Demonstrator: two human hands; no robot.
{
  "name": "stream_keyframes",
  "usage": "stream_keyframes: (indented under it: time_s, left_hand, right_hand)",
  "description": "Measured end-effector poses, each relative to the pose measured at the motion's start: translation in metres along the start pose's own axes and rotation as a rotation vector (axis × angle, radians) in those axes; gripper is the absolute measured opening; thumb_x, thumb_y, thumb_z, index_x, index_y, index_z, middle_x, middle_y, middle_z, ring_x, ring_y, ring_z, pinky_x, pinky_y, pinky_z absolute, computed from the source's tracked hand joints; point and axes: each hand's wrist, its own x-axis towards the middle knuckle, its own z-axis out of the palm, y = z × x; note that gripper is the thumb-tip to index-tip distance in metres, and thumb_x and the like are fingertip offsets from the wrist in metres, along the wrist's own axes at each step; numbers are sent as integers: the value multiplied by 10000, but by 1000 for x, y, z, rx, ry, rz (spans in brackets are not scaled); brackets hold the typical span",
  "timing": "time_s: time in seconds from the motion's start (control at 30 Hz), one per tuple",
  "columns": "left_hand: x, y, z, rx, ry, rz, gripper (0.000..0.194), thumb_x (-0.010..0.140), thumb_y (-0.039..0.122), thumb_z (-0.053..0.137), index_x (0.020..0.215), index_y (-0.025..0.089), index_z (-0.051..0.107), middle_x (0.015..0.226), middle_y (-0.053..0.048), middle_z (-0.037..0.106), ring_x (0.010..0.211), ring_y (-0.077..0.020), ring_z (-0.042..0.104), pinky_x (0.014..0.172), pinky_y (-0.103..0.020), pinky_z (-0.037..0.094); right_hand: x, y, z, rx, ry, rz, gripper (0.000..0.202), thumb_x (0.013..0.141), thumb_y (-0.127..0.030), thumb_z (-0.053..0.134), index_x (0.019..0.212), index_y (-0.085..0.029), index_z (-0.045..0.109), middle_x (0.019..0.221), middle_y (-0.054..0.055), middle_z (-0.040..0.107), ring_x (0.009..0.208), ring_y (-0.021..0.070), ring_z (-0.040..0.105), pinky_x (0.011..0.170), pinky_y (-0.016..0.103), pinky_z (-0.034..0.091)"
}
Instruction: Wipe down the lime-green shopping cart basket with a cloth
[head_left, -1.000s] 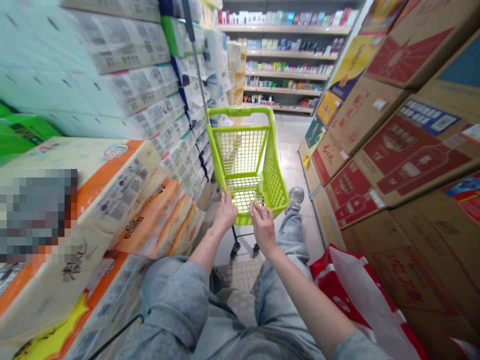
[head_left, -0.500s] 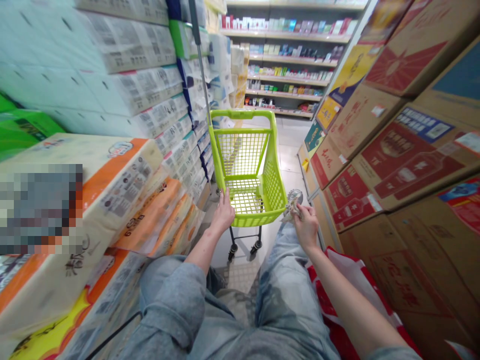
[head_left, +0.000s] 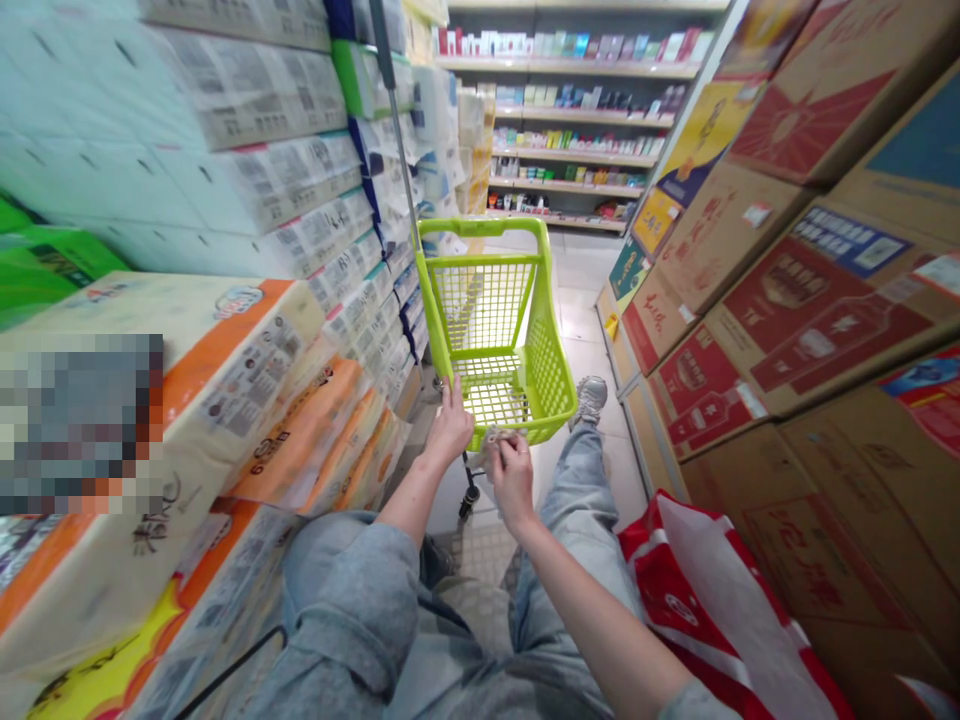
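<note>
Pinching a crumpled grayish cloth point(head_left: 491, 446) in the right hand point(head_left: 515, 478), with fingers curled tight, just at the near rim of the green shopping cart point(head_left: 551, 427) at center. Resting the left hand point(head_left: 451, 430) on the cart's near left corner, with fingers stretched along the rim; cannot tell whether gripping. Facing stocked shelves point(head_left: 577, 66) far off, with wrapped packs point(head_left: 315, 230) stacked left, cardboard boxes point(head_left: 810, 310) right, a red-and-white bag point(head_left: 679, 600) near right.

Red characters mark the brown rectangular cardboard carton point(head_left: 727, 235), dark brush-style ones the cream-and-orange plastic-wrapped pack point(head_left: 206, 420), and a white emblem the red-and-white bag point(head_left: 712, 625); no wording reads clearly.
</note>
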Motion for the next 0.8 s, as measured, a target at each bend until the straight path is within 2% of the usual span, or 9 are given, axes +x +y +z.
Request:
stream_keyframes:
  time_s: [0.07, 0.17, 0.23, 0.37, 0.43, 0.53, 0.63, 0.8]
  left_hand:
    - [0, 1, -2, -18, -8, -8, 669, 865, 235, 346, 1444, 108, 35, 1494, -217, 38, 1344, -316, 217, 1002, -457, 367]
    - [0, 0, -3, -59, -21, -43, 629, 904, 355, 317, 1447, 167, 61, 1508, -167, 33, 1359, -293, 180, 1029, -460, 334]
    - [0, -3, -3, -104, -27, -56, 623, 911, 401, 298, 1447, 183, 65, 1513, -144, 28, 1370, -273, 141, 1047, -454, 310]
    - [0, -8, 0, -182, -31, -59, 622, 920, 434, 261, 1449, 186, 47, 1517, -126, 2, 1383, -236, 65, 1083, -428, 257]
    - [0, -9, 1, -200, -22, -51, 618, 922, 449, 248, 1449, 188, 58, 1518, -119, 13, 1385, -225, 50, 1098, -421, 226]
    - [-1, -9, 1, -242, -7, -54, 612, 921, 479, 228, 1447, 204, 80, 1519, -105, 45, 1385, -208, 40, 1111, -414, 192]
    - [0, -11, 1, -309, -9, -88, 605, 918, 505, 192, 1445, 228, 86, 1523, -82, 31, 1383, -191, 15, 1118, -409, 173]
    - [0, -18, 0, -372, 15, -97, 588, 922, 504, 134, 1442, 232, 107, 1524, -60, 46, 1379, -151, -23, 1131, -389, 122]
  right_hand:
    - [-1, -10, 4, 16, -88, -55, 234, 872, -251, 415, 850, -194, 641, 927, 77, 547, 900, 184, 518, 820, 327, 433]
    - [3, -12, -9, 25, -93, -55, 236, 866, -249, 425, 910, -201, 653, 890, 63, 556, 856, 173, 533, 783, 312, 450]
    - [9, -4, -27, 14, -31, -50, 257, 871, -267, 425, 983, -199, 647, 888, 63, 556, 840, 171, 538, 767, 311, 458]
    - [27, 20, -60, -107, 180, -112, 298, 876, -305, 436, 1078, -185, 618, 972, 94, 543, 920, 196, 513, 819, 354, 445]
    - [36, 28, -65, -243, 184, -157, 298, 882, -308, 432, 1087, -190, 614, 1006, 101, 558, 957, 211, 494, 857, 388, 416]
    - [44, 32, -55, -423, 90, -242, 288, 899, -282, 405, 1089, -199, 606, 1025, 96, 599, 1007, 223, 481, 917, 427, 358]
    - [42, 24, -33, -475, 44, -325, 269, 906, -237, 385, 1040, -180, 611, 971, 95, 625, 978, 216, 494, 944, 426, 325]
    - [33, -7, 7, -474, -51, -446, 237, 903, -208, 383, 954, -192, 614, 836, 80, 625, 834, 211, 509, 800, 360, 356]
